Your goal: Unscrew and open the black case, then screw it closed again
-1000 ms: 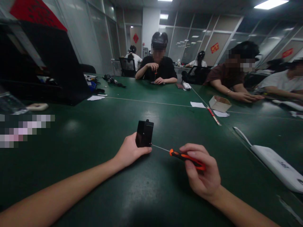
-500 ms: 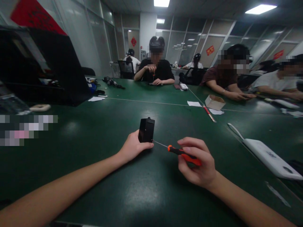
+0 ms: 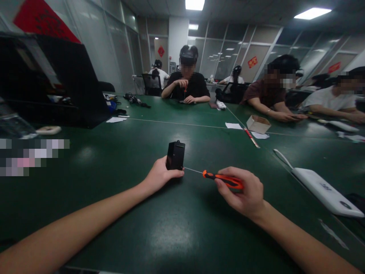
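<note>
My left hand (image 3: 160,173) is closed around the lower part of a small black box (image 3: 175,155), its thumb along the bottom edge. The box is held upright and has a small tab with a hole on top. My right hand (image 3: 246,190) grips an orange and black screwdriver (image 3: 228,180) by the handle, thumb below and fingers above. The thin metal shaft points left, and its tip meets the box's lower right corner. Whether the tip sits in a screw is too small to tell.
On the green table (image 3: 119,228) a white power bank (image 3: 327,190) with a loop lies at right. Farther back are a small open carton (image 3: 258,124) and a red strip-like item (image 3: 251,137). A large black case (image 3: 65,83) stands at left. Several people sit across the table.
My right fingers have shifted and closed over the screwdriver handle, which has rolled to show more orange and lies more level. The black box has moved very slightly left and up.
</note>
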Motion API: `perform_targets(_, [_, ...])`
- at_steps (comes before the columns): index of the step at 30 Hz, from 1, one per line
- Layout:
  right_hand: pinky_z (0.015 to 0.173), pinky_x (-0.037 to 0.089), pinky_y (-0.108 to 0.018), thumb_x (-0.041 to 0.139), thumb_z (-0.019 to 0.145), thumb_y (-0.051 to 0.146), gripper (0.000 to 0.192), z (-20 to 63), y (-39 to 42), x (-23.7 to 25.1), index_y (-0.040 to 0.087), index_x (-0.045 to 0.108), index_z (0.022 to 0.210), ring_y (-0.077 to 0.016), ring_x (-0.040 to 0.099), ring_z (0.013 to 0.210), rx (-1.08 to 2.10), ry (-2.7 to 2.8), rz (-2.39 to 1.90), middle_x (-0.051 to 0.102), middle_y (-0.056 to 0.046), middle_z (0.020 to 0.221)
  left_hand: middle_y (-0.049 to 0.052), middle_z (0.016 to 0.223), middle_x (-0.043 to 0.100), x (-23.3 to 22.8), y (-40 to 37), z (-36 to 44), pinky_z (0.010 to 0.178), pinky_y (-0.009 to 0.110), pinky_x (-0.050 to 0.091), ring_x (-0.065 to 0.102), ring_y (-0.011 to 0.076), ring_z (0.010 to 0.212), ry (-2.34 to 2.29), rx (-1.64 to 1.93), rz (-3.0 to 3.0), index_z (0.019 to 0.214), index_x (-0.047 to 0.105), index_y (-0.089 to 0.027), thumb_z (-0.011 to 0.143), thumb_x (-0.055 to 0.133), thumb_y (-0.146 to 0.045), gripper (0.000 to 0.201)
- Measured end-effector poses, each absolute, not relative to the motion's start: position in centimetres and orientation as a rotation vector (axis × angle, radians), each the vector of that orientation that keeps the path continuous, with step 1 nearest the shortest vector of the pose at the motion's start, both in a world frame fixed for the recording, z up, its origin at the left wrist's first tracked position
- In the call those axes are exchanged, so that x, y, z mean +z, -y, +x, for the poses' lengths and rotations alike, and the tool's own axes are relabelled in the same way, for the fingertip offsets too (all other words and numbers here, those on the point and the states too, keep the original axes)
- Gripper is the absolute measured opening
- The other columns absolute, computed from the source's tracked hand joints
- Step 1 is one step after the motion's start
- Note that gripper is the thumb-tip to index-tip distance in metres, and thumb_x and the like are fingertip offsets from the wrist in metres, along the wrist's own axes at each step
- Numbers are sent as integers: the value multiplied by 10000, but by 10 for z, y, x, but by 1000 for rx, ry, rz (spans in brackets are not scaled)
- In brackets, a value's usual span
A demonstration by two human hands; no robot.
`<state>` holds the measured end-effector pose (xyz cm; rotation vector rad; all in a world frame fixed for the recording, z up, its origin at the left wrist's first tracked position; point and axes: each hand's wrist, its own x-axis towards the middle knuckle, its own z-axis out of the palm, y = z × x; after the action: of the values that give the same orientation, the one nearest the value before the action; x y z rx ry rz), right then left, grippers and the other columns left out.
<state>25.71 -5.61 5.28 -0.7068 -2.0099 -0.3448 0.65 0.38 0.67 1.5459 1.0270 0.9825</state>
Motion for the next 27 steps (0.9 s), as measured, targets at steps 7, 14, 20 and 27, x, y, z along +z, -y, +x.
perform_targets(7, [612,595,-275,679,849,177,317,257,55,47,202,542,1134,-196,723,714,-291,1882,-705,710,-62,878,88,987,755,12,0,6,830,357,506,693,246,906,-1020,926,1605,963,677,-130,659,803,-248,349])
perform_targets(14, [606,588,-254,658,856,149,305,255,55,48,182,531,1131,-190,722,725,-258,1973,-649,701,-73,883,85,951,748,10,0,6,789,349,510,688,245,856,-1041,915,1667,938,677,-124,654,811,-270,347])
perform_targets(20, [592,573,-240,659,828,115,331,255,55,49,177,522,1122,-178,713,702,-232,2033,-630,696,-69,875,88,861,738,9,2,6,765,354,510,692,250,816,-1105,947,1748,911,646,-130,788,712,-429,330])
perform_targets(27, [610,584,-277,650,804,89,334,256,54,47,162,510,1098,-201,711,729,-348,2128,-520,684,-86,850,34,744,666,9,6,7,579,276,478,644,168,578,-1055,976,1741,894,558,-155,895,560,-517,362])
